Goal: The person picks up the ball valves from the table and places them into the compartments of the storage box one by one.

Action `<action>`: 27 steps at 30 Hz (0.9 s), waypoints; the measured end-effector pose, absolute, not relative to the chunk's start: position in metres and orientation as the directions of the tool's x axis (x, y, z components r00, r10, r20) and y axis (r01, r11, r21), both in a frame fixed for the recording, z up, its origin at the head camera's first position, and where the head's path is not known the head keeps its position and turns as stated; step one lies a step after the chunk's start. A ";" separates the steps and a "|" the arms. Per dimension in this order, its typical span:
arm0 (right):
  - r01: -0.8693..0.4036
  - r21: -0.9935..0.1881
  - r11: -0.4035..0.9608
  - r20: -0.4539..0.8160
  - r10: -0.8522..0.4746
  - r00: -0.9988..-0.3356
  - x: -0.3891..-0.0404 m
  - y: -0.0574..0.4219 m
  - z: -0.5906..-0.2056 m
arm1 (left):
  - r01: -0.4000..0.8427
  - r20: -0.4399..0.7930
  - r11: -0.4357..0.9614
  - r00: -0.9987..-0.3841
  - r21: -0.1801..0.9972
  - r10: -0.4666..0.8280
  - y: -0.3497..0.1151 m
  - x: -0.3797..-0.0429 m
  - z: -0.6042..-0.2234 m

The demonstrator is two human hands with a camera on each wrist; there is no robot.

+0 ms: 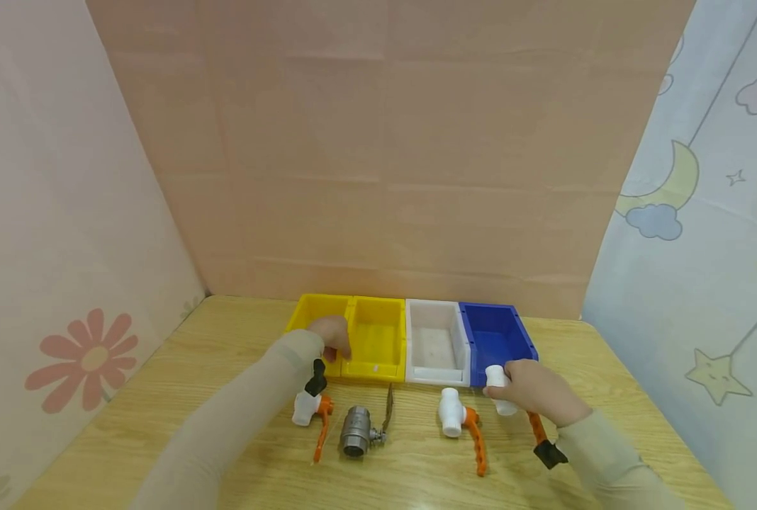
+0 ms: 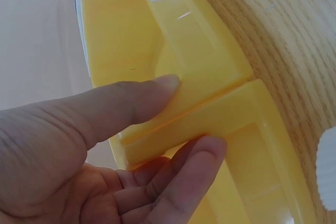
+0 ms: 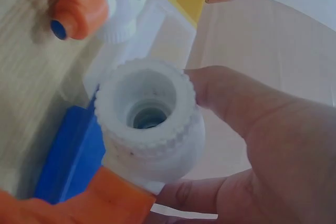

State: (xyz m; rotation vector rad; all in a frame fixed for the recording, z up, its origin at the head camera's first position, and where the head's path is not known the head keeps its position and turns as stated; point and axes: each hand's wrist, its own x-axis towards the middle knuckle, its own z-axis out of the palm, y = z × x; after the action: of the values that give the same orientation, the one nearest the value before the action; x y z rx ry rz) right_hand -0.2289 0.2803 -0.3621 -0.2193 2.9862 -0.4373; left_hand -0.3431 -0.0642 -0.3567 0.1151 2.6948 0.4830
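My right hand (image 1: 541, 388) grips a white plastic ball valve (image 3: 176, 148) by its body, just in front of the blue bin (image 1: 529, 340). The valve's round opening faces the right wrist camera, and its orange handle (image 1: 536, 427) ends in a black wrap. At the left, my left hand (image 1: 331, 333) pinches the adjoining walls of the two yellow bins (image 2: 202, 106). Its thumb lies on one bin's side and its fingers reach into the other bin. The left forearm partly covers the leftmost yellow bin in the head view.
A white bin (image 1: 464, 347) stands between the yellow and blue ones. Before the row lie a metal ball valve (image 1: 356, 431), a white valve with an orange handle (image 1: 451, 412), and a smaller white valve (image 1: 305, 409) with a black-wrapped part. Sheets surround the wooden table (image 1: 404, 485).
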 end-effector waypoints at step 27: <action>-0.105 -0.260 0.960 -0.037 -0.118 -0.992 -0.304 0.282 -0.322 | 0.009 -0.369 0.929 -0.916 0.370 0.156 -0.066 -0.347 -0.364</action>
State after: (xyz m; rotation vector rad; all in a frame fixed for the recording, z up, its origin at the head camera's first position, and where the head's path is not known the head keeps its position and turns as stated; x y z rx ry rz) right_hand -0.3041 0.2821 -0.3223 -0.1744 3.0584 -0.4018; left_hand -0.3468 -0.0664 -0.3639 0.1204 2.6870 0.5131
